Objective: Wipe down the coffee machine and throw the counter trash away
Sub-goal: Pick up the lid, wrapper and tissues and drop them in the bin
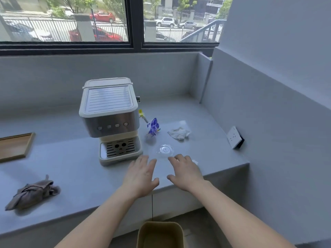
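Observation:
A cream and steel coffee machine (109, 119) stands on the grey counter (75, 169). Right of it lie a crumpled blue wrapper (153, 127), a crumpled white tissue (179, 133) and a clear plastic lid (165, 150). A small white scrap (195, 161) peeks out beside my right hand. My left hand (141, 176) and my right hand (185, 170) hover palm down over the counter's front edge, fingers spread, holding nothing, just short of the lid. A grey cloth (33, 192) lies bunched at the counter's left front. A tan bin (160, 234) stands on the floor below.
A wooden tray (15, 146) sits at the left edge. A white wall socket (234, 137) is on the right wall. A low grey wall rings the counter under the window.

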A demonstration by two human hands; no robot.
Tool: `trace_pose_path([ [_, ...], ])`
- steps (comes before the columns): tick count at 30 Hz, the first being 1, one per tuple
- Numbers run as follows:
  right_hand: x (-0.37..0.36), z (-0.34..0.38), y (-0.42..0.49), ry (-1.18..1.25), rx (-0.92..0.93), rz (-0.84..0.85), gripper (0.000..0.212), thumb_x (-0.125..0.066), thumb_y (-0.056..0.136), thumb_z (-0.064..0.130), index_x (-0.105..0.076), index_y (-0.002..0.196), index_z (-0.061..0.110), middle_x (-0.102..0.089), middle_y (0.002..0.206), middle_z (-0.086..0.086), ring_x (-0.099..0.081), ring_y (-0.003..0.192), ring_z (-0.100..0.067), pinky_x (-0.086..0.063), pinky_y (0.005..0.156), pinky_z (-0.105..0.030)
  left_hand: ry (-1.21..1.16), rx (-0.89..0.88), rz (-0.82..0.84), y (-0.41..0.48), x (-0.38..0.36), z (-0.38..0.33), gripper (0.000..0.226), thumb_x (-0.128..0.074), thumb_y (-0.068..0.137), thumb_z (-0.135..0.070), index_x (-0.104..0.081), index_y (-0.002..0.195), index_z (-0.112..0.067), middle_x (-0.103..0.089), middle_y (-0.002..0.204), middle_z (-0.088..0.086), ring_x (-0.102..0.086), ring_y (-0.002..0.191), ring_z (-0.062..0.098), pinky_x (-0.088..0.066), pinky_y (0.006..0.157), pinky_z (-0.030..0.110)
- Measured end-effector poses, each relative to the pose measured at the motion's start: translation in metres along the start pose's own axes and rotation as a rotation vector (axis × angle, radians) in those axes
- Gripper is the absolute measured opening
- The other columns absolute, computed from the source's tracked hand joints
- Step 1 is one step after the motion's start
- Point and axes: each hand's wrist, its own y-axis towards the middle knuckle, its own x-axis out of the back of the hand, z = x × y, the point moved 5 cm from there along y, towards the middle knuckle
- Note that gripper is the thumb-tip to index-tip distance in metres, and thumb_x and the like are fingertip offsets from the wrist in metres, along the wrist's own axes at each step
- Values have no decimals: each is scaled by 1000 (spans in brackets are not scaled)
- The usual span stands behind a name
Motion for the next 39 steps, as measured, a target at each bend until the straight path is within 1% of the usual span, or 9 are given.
trace_pose_path([
  [3,-2,-7,1,11,-52,-2,57,-57,89,40,-39,140,21,-44,141,-4,-39,125,-29,-45,93,-39,-16,-32,4,12,-4,3,65,-47,83,-53,-36,139,-23,-35,146,8,-29,138,25,-34,103,41],
  [9,-3,-21,10,6,-140,20,53,-56,91,38,-41,139,21,-45,138,-3,-40,124,-28,-48,90,-40,-17,-75,12,30,-7,6,61,-47,83,-52,-38,136,-23,-37,144,8,-32,134,26,-35,101,40],
  [16,-6,-43,33,-19,-130,39,47,-55,93,37,-43,135,20,-48,135,-4,-43,120,-29,-49,89,-41,4,-49,33,55,-18,6,59,-48,86,-49,-38,137,-20,-41,139,9,-38,129,28,-38,99,39],
  [19,-10,-61,45,-42,-106,37,44,-55,93,37,-45,133,20,-49,132,-4,-45,118,-29,-49,87,-41,0,-4,36,73,-25,2,57,-48,87,-47,-39,136,-19,-43,136,9,-39,127,28,-40,100,40],
  [25,-23,-99,66,-80,-47,57,39,-54,93,35,-49,129,24,-50,130,-4,-44,114,-29,-48,83,-38,6,118,50,114,-43,-21,51,-50,88,-44,-42,132,-19,-45,131,7,-44,120,29,-43,87,40],
  [27,-27,-108,71,-66,-25,63,39,-56,92,34,-50,130,24,-49,128,-4,-42,114,-29,-48,80,-38,-13,174,59,128,-50,-26,55,-52,89,-45,-39,136,-20,-43,135,8,-43,122,29,-43,89,40],
  [32,-37,-118,79,12,55,85,38,-59,92,27,-51,129,21,-46,124,-6,-40,111,-29,-52,77,-40,-69,293,101,150,-66,-31,77,-59,84,-59,-27,147,-28,-36,146,11,-36,132,30,-43,96,43],
  [36,-39,-121,81,34,89,87,34,-55,91,10,-56,124,16,-48,119,-9,-43,106,-31,-52,80,-42,-47,321,144,160,-72,-29,77,-62,82,-60,-28,146,-34,-36,145,11,-39,131,30,-43,97,43],
  [39,-43,-125,82,48,76,85,32,-49,89,-1,-59,117,12,-51,114,-9,-47,101,-30,-51,79,-42,-31,338,155,165,-73,-25,72,-61,81,-60,-35,143,-36,-44,135,8,-44,125,29,-41,97,43],
])
